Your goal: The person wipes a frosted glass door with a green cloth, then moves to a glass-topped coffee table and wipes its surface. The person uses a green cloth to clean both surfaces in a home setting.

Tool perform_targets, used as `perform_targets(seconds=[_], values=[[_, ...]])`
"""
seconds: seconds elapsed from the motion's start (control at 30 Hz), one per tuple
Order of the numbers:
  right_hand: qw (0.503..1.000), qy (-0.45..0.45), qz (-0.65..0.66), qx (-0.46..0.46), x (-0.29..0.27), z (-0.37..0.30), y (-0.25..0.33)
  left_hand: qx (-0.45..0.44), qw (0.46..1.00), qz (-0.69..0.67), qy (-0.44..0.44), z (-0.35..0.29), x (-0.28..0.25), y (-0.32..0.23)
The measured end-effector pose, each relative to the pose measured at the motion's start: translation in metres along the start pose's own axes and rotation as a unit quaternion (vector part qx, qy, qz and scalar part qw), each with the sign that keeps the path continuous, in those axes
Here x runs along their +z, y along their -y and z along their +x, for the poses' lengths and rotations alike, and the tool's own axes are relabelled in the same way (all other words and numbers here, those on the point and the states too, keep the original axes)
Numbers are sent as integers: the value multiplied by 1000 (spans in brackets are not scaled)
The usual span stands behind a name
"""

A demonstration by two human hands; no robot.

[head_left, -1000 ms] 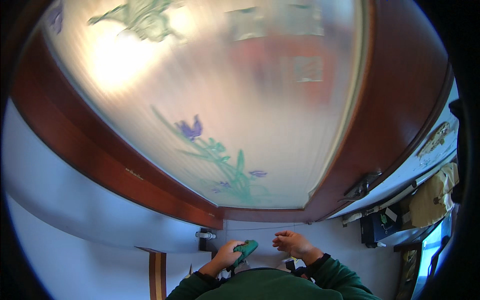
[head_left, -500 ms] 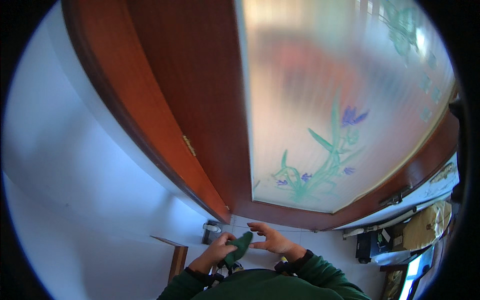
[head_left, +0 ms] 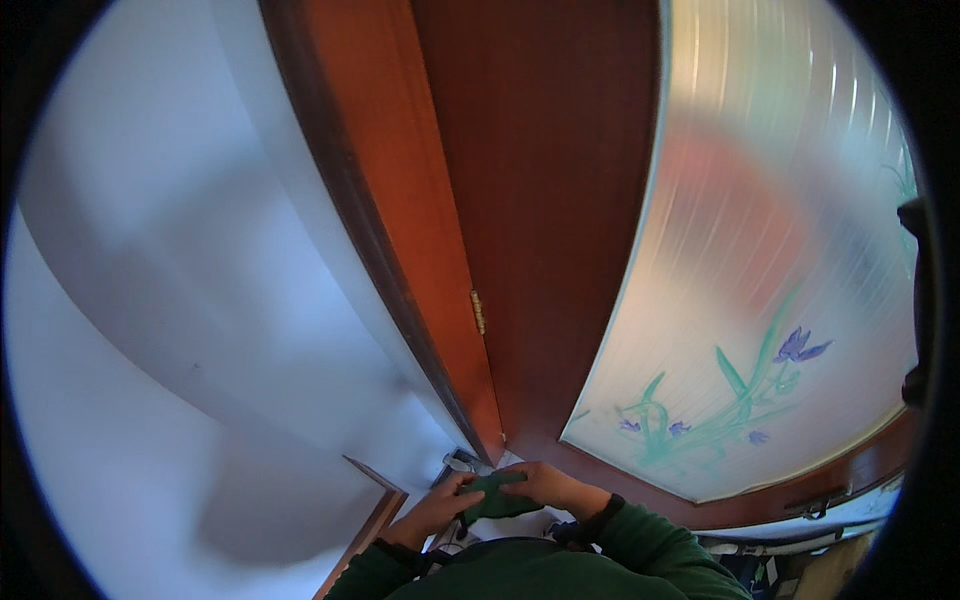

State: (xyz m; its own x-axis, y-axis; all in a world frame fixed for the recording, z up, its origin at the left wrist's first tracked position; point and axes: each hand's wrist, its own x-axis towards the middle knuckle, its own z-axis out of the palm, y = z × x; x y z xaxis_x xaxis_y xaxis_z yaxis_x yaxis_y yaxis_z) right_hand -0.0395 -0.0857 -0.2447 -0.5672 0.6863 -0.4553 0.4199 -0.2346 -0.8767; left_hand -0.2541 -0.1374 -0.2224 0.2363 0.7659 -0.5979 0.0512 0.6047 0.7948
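The left hand [head_left: 438, 504] grips 1 end of a green cloth [head_left: 503, 502] as the right hand [head_left: 548, 484] holds its upper edge, the fabric spanning between them near a brown door [head_left: 545, 230].

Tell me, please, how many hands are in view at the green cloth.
2: the left hand is at the left end of the green cloth, and the right hand is at its upper right. No other hand shows.
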Motion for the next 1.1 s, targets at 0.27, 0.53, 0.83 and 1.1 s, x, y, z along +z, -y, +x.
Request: perform_targets(seconds=[0.27,0.53,0.83,1.1], values=[[991,127,-25,-35,-4,-2,9,-18,998,57,7,-27,-4,-10],[972,150,-180,-21,0,13,2,39,998,22,-47,1,-5,7],[718,-378,-424,-402,-102,-48,205,46,993,-95,-60,8,-33,39],[191,-636,-570,-484,-149,-90,329,41,997,-36,-63,12,-47,43]])
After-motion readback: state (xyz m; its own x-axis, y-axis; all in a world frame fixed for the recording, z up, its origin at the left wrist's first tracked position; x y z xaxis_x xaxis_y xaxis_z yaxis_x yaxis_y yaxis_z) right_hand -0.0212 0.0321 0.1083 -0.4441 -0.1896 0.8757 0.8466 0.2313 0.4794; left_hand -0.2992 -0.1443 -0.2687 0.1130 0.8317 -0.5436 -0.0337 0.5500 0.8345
